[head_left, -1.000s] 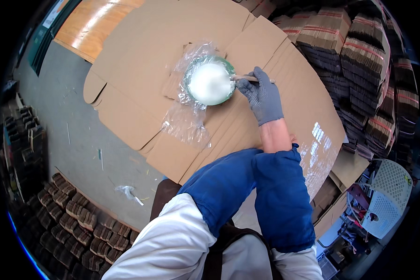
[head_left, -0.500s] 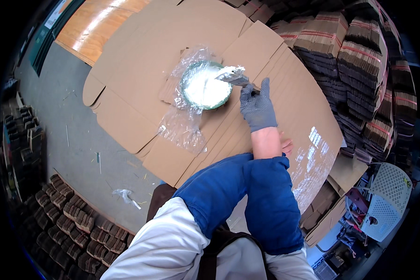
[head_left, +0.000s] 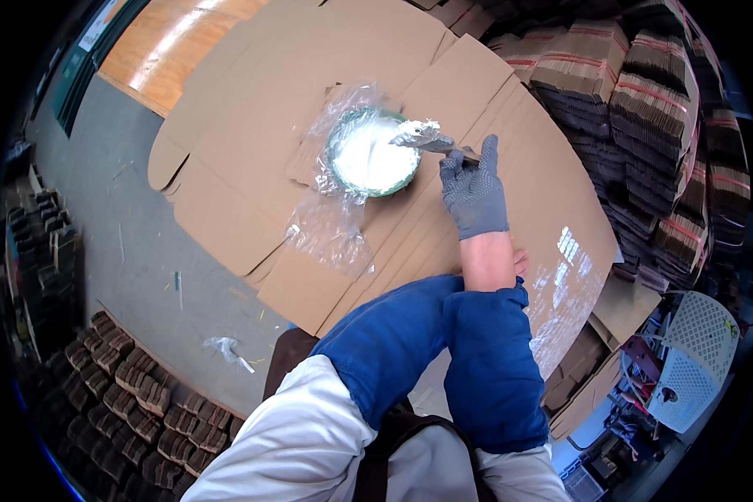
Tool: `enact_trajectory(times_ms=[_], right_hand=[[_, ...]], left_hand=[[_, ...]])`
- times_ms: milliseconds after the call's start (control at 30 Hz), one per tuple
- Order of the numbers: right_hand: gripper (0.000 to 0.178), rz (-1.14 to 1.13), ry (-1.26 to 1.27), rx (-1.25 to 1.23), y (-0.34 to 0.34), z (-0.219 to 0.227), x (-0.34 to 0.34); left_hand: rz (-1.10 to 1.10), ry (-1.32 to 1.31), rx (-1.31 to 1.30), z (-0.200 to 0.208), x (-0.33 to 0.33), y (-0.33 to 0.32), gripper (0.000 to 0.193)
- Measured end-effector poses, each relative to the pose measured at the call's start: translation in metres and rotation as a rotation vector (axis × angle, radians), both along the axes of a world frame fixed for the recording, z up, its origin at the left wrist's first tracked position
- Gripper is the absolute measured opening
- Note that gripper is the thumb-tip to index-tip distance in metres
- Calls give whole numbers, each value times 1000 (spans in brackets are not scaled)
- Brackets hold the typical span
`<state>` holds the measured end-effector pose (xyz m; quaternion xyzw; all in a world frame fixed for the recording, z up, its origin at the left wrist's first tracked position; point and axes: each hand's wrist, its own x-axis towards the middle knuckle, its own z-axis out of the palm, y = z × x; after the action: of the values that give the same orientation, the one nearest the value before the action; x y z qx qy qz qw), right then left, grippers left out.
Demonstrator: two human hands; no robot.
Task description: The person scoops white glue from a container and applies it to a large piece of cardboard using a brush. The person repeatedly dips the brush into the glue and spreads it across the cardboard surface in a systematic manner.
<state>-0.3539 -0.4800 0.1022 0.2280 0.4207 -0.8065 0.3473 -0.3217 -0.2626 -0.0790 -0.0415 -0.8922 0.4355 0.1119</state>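
Note:
My right hand point(head_left: 477, 197), in a grey dotted glove, is closed on the handle of a flat brush point(head_left: 431, 138) whose bristle end is caked with white paste. That end hangs over the right rim of a round green tub point(head_left: 333, 171) filled with white paste point(head_left: 368, 155). Crinkled clear plastic film point(head_left: 330, 226) surrounds the tub's left side and spreads below it. My bare left hand point(head_left: 521, 262) lies low over the cardboard point(head_left: 443, 243), mostly hidden behind my crossing right wrist; the few fingers that show look stretched out.
Large brown cardboard sheets cover the work surface, with glossy wet streaks point(head_left: 552, 284) at the right. Bundled cardboard stacks point(head_left: 581, 63) stand at the far right. A pale perforated chair point(head_left: 690, 360) is at the lower right. More cardboard pieces point(head_left: 134, 385) fill the lower left floor.
My right hand has shifted slightly to the right, and the brush has moved a little with it. More of my left hand is now hidden behind the right wrist.

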Motion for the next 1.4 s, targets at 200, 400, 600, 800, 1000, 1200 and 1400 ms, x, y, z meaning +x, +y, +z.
enact_trajectory(times_ms=[200,400,600,800,1000,1200,1400], right_hand=[[42,-21,36,36,1,7,-1],[46,-29,-74,-15,5,-15,-7],[44,-67,-292,-304,-8,-1,-8],[50,74,-264,-700,17,63,-21],[50,-33,-102,-849,149,111,-73],[33,-452,328,-164,324,66,-118],[26,-317,439,225,292,0,-120]], left_hand=[[-360,-102,975,14,3,-25,70],[-173,14,-254,21,5,-25,68],[-204,221,28,0,-10,-21,62],[-533,-97,1023,43,-7,-34,52],[-475,-308,1539,151,73,-126,32],[-210,-143,1491,146,65,-173,33],[-232,-283,1488,139,62,-157,42]])
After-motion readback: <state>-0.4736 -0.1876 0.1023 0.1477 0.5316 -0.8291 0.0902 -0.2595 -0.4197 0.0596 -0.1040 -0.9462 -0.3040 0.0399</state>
